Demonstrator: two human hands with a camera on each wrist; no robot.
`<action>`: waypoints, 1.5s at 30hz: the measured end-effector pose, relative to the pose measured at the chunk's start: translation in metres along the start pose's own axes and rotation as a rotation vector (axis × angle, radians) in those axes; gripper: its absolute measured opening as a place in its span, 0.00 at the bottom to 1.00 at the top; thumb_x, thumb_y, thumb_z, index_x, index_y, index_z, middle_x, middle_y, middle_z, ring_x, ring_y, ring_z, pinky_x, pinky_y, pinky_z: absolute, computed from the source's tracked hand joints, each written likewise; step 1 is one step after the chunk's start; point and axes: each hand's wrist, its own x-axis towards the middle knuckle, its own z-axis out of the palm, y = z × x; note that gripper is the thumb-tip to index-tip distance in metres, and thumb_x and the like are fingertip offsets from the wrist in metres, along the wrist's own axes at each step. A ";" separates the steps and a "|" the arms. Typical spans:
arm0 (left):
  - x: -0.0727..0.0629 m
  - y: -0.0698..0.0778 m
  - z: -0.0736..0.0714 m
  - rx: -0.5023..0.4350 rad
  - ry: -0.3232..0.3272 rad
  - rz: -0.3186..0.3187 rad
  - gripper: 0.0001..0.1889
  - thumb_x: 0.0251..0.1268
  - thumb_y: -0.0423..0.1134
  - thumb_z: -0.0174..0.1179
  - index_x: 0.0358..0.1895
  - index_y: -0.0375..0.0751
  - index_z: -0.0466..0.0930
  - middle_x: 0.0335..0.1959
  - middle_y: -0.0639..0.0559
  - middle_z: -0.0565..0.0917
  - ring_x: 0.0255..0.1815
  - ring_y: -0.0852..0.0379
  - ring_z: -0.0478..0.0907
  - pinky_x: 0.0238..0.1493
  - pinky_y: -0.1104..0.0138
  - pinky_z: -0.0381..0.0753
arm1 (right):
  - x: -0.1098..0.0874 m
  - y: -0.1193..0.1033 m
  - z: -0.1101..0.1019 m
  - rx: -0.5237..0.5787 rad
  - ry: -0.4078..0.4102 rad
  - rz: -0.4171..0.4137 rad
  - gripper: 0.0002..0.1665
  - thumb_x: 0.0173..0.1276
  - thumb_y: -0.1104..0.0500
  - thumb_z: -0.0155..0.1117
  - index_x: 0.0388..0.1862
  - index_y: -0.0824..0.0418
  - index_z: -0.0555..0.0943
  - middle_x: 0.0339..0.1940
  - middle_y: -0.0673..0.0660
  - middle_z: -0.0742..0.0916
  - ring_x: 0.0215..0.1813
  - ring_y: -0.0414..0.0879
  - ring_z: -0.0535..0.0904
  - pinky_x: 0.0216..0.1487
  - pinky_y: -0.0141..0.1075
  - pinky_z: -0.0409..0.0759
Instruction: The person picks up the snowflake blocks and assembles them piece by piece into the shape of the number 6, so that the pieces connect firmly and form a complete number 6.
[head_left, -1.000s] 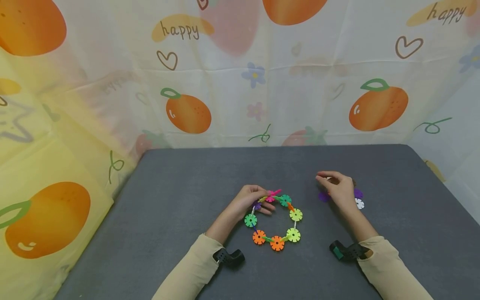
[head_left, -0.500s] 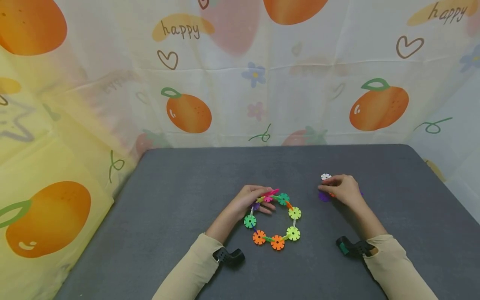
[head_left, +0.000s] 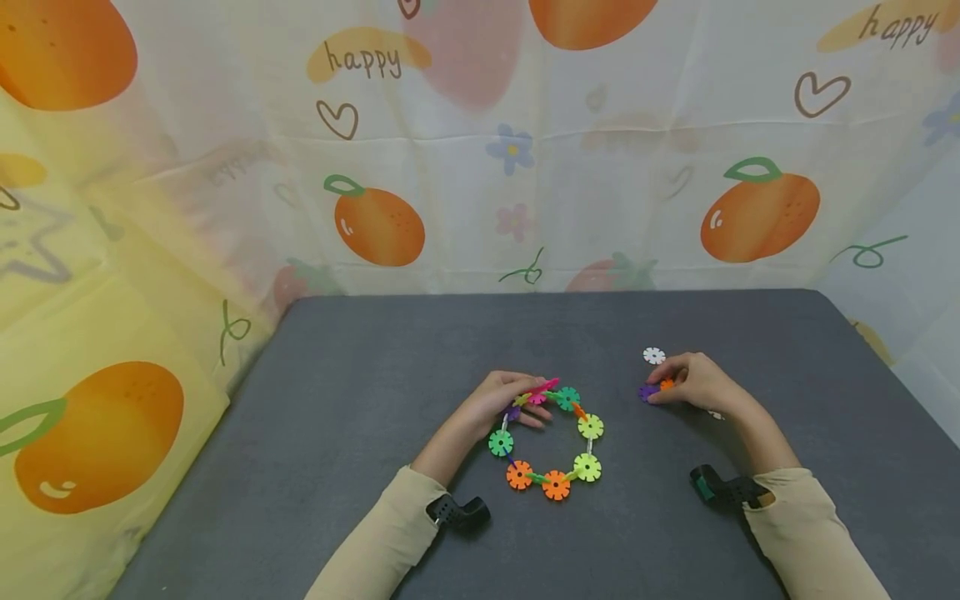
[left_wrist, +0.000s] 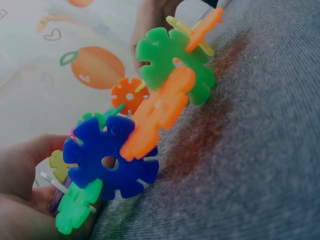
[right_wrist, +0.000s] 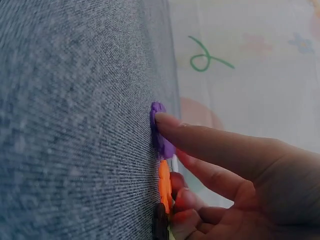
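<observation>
A: Main item?
B: Ring of bright notched plastic discs (head_left: 587, 467), slotted together at angles: pink, green, yellow, orange, blue, purple. Sits at mid-desk, before the person; cannot tell whether every disc touches down.

A: Who has it?
B: Left hand (head_left: 504, 398). Fingers nearly closed, pinching the ring's far-left stretch by the pink and purple pieces; other fingers reach beneath.

A: And the right hand (head_left: 701, 385)?
B: Well apart from the ring, to its right. Thumb and a finger narrowed to a pinch on a loose purple notched plastic disc (right_wrist: 162, 135). Disc lies close to the surface; cannot tell if it is lifted.

A: Neighbours?
B: Orange notched disc (right_wrist: 164, 185) just beside the purple one, under the fingers. A dark piece (right_wrist: 160, 224) next in line. White notched disc (head_left: 654, 356) beyond the fingertips.

A: Further out?
B: Beige sleeves (head_left: 819, 533), black wrist cameras (head_left: 723, 490), dark grey desk (head_left: 375, 417). Behind it, a pale cloth backdrop (head_left: 465, 200) printed with oranges, hearts and "happy".
</observation>
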 end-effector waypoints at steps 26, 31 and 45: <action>0.002 0.000 0.005 0.071 0.029 0.016 0.22 0.66 0.48 0.63 0.55 0.36 0.81 0.46 0.41 0.86 0.32 0.55 0.88 0.39 0.58 0.89 | 0.013 -0.056 0.065 0.764 0.015 0.033 0.20 0.71 0.60 0.62 0.53 0.75 0.75 0.40 0.56 0.90 0.40 0.45 0.89 0.50 0.40 0.87; 0.003 -0.001 0.007 0.066 0.005 0.012 0.21 0.66 0.47 0.63 0.54 0.35 0.82 0.43 0.42 0.87 0.33 0.55 0.87 0.39 0.58 0.89 | 0.014 -0.056 0.066 0.820 0.016 0.068 0.24 0.71 0.59 0.61 0.57 0.77 0.73 0.39 0.55 0.90 0.39 0.42 0.88 0.49 0.39 0.87; 0.002 -0.003 0.011 0.134 -0.070 0.030 0.20 0.67 0.46 0.62 0.53 0.34 0.83 0.41 0.38 0.88 0.33 0.55 0.88 0.37 0.59 0.89 | 0.014 -0.059 0.069 0.812 0.021 0.147 0.27 0.70 0.55 0.64 0.56 0.76 0.77 0.33 0.46 0.88 0.34 0.39 0.84 0.42 0.33 0.86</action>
